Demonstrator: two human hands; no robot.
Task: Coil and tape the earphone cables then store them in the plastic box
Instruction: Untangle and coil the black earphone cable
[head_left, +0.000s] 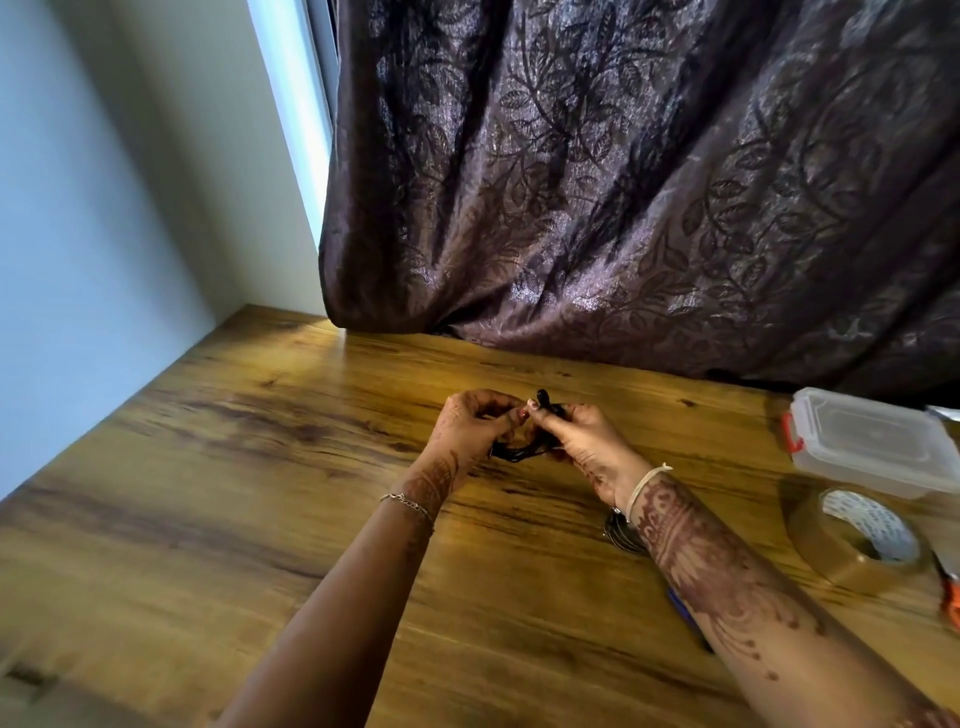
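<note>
Left of tape roll (810, 543) and plastic box (872, 441), fingers (493, 402) of left hand (470, 428) and right hand (584, 441) pinch the earphone cable (515, 453).

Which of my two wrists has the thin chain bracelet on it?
Your left wrist: its chain bracelet is thin linked metal, while the right wrist wears a pale thread band.

Single head-worn wide-angle view, facing forward-down across surface (270, 467); left hand (470, 431), right hand (584, 441) near, mid-frame; edges seemingly bowed by lens.
</note>
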